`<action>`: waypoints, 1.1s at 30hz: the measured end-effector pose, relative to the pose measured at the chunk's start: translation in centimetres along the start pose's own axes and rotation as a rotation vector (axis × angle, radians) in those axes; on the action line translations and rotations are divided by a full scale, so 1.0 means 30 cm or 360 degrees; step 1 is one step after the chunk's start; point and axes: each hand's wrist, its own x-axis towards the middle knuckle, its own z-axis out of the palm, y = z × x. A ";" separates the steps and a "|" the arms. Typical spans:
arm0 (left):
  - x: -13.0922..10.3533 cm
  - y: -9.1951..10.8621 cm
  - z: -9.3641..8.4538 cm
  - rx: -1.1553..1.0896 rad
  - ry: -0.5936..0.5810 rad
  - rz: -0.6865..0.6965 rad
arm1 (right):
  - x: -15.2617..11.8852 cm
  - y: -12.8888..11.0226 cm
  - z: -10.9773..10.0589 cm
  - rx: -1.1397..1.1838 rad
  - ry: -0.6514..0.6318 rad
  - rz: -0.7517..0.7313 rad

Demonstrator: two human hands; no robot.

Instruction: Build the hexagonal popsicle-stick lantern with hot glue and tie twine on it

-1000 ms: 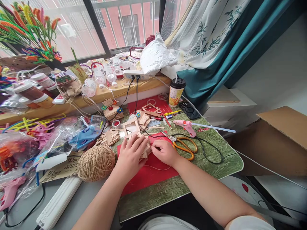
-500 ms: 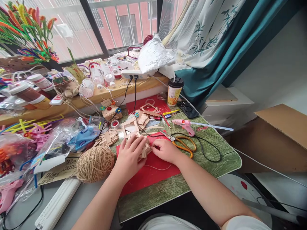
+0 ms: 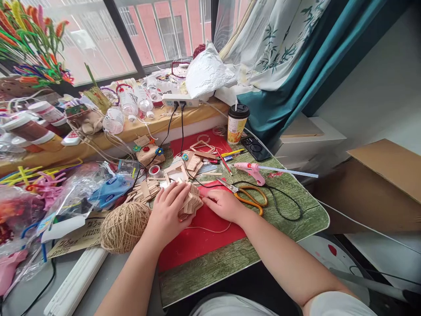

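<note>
My left hand (image 3: 169,208) is wrapped over a small stacked craft-stick structure (image 3: 191,202), tilting it on the red sheet (image 3: 210,239). Its thumb lies along the near side. My right hand (image 3: 224,205) is just to the right, fingers closed together and their tips by the structure's right edge; whatever they pinch is too small to make out. A thin strand of twine (image 3: 213,230) curves over the sheet below both hands. Left of my left hand sits a ball of jute twine (image 3: 125,228). Orange-handled scissors (image 3: 251,197) lie beyond my right wrist.
A pink glue gun (image 3: 251,171) with its black cord rests on the right. Behind are loose craft sticks (image 3: 143,191), a phone (image 3: 256,148) and a lidded cup (image 3: 237,125). Plastic bags and a white power strip (image 3: 75,281) lie at the left.
The structure has been tipped up, so its layered side shows more. My left hand has shifted slightly left with it, while my right hand stays close beside it.
</note>
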 end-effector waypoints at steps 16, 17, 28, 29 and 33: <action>-0.011 -0.034 0.005 -0.0156 0.0189 -0.0058 | 0.014 0.001 0.037 0.0363 0.0124 0.0146; -0.011 -0.034 0.005 -0.0155 0.0186 -0.0053 | 0.015 0.000 0.037 0.0357 0.0119 0.0144; -0.012 -0.024 -0.008 -0.0115 0.0174 -0.0087 | 0.037 0.024 0.034 0.0534 -0.0026 0.0298; -0.013 -0.023 -0.009 -0.0116 0.0177 -0.0094 | 0.038 0.024 0.035 0.0539 -0.0021 0.0302; -0.015 -0.022 -0.007 -0.0112 0.0173 -0.0105 | 0.040 0.021 0.035 0.0490 -0.0042 0.0337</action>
